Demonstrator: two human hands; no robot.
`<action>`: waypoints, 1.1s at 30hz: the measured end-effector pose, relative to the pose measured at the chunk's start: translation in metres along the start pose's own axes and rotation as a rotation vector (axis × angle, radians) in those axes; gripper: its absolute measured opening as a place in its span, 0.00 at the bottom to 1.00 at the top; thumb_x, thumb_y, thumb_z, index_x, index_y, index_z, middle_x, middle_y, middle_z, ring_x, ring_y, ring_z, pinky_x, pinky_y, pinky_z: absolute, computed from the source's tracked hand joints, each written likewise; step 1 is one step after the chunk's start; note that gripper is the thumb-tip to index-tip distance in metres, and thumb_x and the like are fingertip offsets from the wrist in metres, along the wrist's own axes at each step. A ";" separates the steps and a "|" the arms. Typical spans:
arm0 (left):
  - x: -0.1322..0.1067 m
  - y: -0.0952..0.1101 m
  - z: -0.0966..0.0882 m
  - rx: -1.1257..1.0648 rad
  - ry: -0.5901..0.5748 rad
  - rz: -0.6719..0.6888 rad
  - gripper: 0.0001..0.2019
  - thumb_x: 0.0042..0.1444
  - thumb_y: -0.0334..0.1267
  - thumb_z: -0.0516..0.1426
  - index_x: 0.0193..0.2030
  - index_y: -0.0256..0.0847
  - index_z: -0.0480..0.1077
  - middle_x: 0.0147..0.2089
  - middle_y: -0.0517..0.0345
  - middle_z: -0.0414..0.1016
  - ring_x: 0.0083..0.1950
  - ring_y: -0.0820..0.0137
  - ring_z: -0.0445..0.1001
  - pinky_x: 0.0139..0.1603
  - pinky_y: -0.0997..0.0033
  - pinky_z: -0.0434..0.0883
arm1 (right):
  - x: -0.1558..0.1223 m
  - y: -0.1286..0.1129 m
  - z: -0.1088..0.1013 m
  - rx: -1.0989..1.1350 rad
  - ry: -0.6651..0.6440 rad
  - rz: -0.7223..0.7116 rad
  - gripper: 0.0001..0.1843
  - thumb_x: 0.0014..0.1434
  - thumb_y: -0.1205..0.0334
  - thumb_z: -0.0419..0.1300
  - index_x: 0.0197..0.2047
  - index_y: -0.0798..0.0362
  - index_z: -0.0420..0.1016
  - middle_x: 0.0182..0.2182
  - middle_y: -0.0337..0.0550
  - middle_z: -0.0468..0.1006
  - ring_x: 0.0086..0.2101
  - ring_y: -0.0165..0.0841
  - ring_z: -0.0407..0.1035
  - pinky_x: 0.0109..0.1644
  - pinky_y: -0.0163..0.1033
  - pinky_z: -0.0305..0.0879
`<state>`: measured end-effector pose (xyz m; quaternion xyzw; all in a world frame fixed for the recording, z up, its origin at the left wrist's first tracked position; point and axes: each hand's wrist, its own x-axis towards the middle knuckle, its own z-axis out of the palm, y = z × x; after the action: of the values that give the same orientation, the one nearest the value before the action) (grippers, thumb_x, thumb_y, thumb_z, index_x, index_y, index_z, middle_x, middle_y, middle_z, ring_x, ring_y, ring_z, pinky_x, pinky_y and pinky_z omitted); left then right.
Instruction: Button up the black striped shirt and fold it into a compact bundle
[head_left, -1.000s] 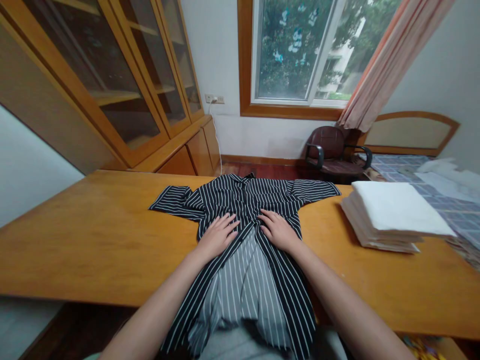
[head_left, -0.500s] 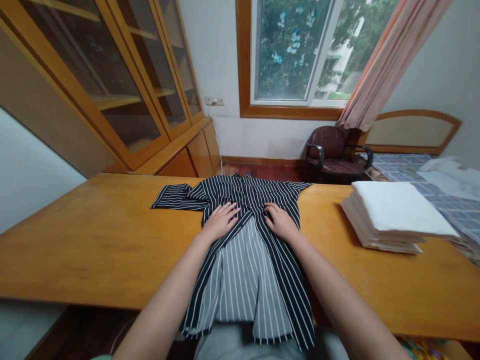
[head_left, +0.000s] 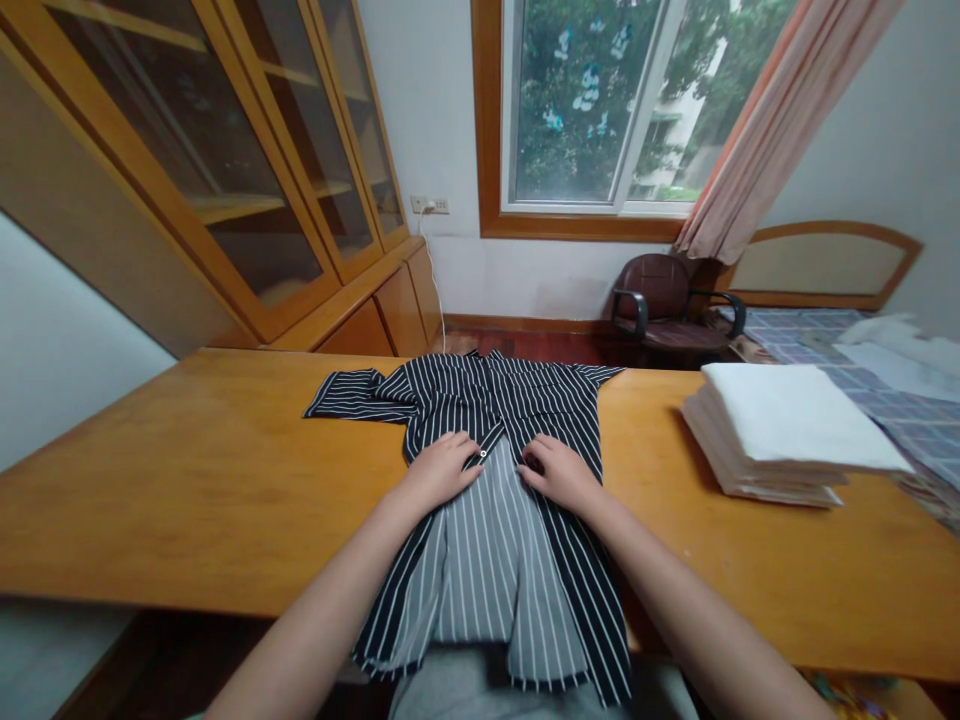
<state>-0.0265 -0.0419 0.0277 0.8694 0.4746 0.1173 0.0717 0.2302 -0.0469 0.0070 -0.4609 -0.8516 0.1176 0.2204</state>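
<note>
Striped shirt (head_left: 499, 400), black with thin white lines, lies front-up on the wooden table (head_left: 187, 480), collar toward the window and its lower part hanging over the near edge toward the person's lap. Its two front panels are parted, so the paler grey inside shows between them from about mid-chest down to the hem. One short sleeve (head_left: 349, 395) lies spread flat to the left; on the other side only a small corner of cloth sticks out past the body.

The left hand (head_left: 439, 470) rests on the edge of the left front panel, fingertips beside a small white button (head_left: 482, 454). The right hand (head_left: 559, 472) rests on the edge of the opposite panel, close to the left one, with the grey strip between them. The fingers of both hands are bent down onto the cloth; whether they pinch the edges or only press on them I cannot tell from this angle.

Well to the right on the same table sits a stack of folded white cloth (head_left: 787, 420). Behind the table stand a dark armchair (head_left: 667, 300), a glass-fronted wooden cabinet (head_left: 225, 170), a window (head_left: 600, 100) with a pink curtain (head_left: 772, 130), and a bed with a patterned cover (head_left: 915, 420).
</note>
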 end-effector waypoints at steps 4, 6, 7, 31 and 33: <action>0.003 0.009 0.007 0.072 -0.029 -0.069 0.06 0.60 0.36 0.59 0.43 0.39 0.72 0.44 0.52 0.72 0.49 0.60 0.72 0.50 0.64 0.69 | -0.003 -0.015 0.004 -0.096 -0.035 0.057 0.08 0.59 0.56 0.63 0.37 0.51 0.71 0.37 0.43 0.72 0.41 0.37 0.67 0.44 0.39 0.63; 0.006 0.011 0.010 0.064 -0.025 -0.100 0.05 0.60 0.34 0.57 0.41 0.39 0.72 0.43 0.53 0.72 0.47 0.62 0.73 0.48 0.65 0.69 | -0.003 -0.018 0.005 -0.134 -0.041 0.086 0.08 0.59 0.56 0.63 0.37 0.51 0.72 0.38 0.43 0.72 0.41 0.37 0.68 0.44 0.38 0.62; 0.007 0.012 0.012 0.055 -0.022 -0.117 0.04 0.60 0.32 0.56 0.40 0.39 0.72 0.42 0.53 0.72 0.45 0.62 0.74 0.47 0.66 0.69 | -0.003 -0.019 0.006 -0.149 -0.043 0.102 0.07 0.59 0.57 0.63 0.37 0.51 0.72 0.38 0.43 0.72 0.41 0.36 0.68 0.43 0.38 0.62; 0.031 0.039 0.011 -1.033 -0.305 -0.321 0.11 0.60 0.38 0.53 0.46 0.36 0.70 0.41 0.53 0.79 0.30 0.73 0.76 0.28 0.77 0.68 | -0.019 -0.023 -0.005 -0.163 -0.087 0.240 0.03 0.58 0.62 0.59 0.35 0.52 0.70 0.34 0.42 0.73 0.37 0.35 0.68 0.39 0.36 0.57; 0.031 0.029 0.005 -0.955 -0.331 -0.295 0.10 0.61 0.39 0.53 0.45 0.37 0.70 0.42 0.54 0.78 0.31 0.73 0.76 0.28 0.77 0.68 | -0.019 -0.022 -0.006 -0.144 -0.086 0.247 0.01 0.58 0.64 0.58 0.34 0.52 0.70 0.34 0.42 0.73 0.35 0.33 0.67 0.37 0.36 0.56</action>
<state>0.0148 -0.0318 0.0345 0.6707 0.4681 0.1703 0.5496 0.2262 -0.0755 0.0164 -0.5713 -0.8033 0.1018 0.1338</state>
